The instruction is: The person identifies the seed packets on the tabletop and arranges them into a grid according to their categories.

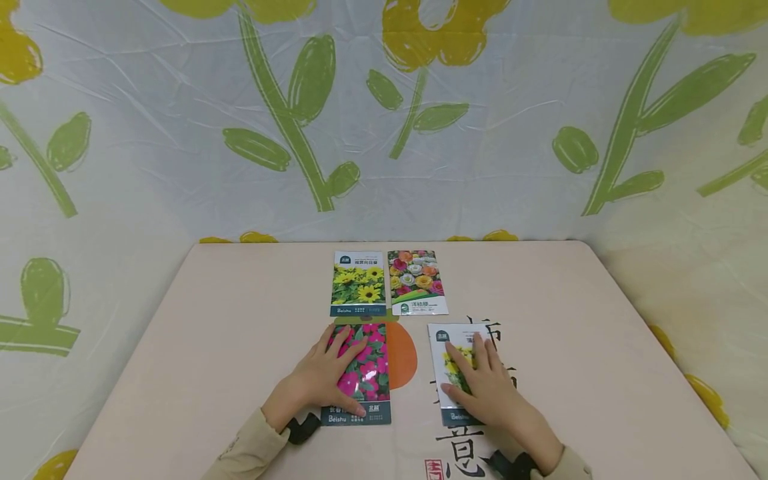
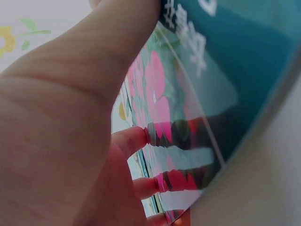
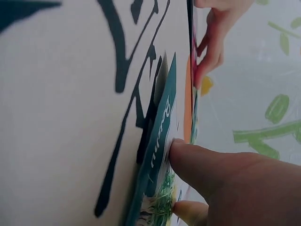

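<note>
A seed packet with pink flowers [image 1: 373,373] lies on the table at the front left. My left hand [image 1: 324,373] rests on it with fingers spread, the thumb over the dark lower band. In the left wrist view, the fingertips [image 2: 136,139] press on its glossy front. To the right, a white seed packet with yellow flowers [image 1: 444,373] lies under my right hand [image 1: 489,387], whose spread fingers cover its middle and right side. The right wrist view shows the thumb [image 3: 188,155] on that packet's face, close to the dark band.
Behind the hands, a sunflower seed packet [image 1: 358,283] and a packet with multicoloured blooms [image 1: 417,283] lie side by side. The pale tabletop [image 1: 240,320] bears an orange circle [image 1: 403,355] and black brush characters [image 1: 463,450]. A flower-printed cloth [image 1: 492,147] hangs around the table.
</note>
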Tool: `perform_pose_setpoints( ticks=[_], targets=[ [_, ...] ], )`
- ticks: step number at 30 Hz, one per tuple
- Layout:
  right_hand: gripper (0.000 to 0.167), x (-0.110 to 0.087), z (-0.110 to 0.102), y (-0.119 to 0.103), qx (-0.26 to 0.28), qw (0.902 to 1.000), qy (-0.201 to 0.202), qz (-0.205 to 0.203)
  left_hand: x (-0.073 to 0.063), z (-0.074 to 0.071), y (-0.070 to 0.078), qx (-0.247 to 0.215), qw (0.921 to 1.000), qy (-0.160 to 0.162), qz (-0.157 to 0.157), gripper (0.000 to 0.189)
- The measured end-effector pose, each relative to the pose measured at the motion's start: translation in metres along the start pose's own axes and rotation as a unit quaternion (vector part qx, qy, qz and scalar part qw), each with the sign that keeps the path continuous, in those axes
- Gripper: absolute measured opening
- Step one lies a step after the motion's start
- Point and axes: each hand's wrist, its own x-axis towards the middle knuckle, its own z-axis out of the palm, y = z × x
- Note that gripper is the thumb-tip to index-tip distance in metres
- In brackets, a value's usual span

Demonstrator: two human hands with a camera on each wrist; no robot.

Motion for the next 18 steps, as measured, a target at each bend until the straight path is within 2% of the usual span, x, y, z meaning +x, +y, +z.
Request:
perform_pose_setpoints(
  ticks=[11, 18],
  targets=[
    [0.076, 0.002, 0.004, -0.009, -0.01, 0.9999, 0.006, 0.0, -0.001, -0.001, 0.001, 0.0, 1.0, -0.001, -0.001, 0.118],
    [0.075, 0.005, 0.009, -0.015, -0.018, 0.9993, 0.023, -0.02, 0.0, 0.0, 0.0, 0.002, 1.0, -0.001, -0.002, 0.118]
  ],
)
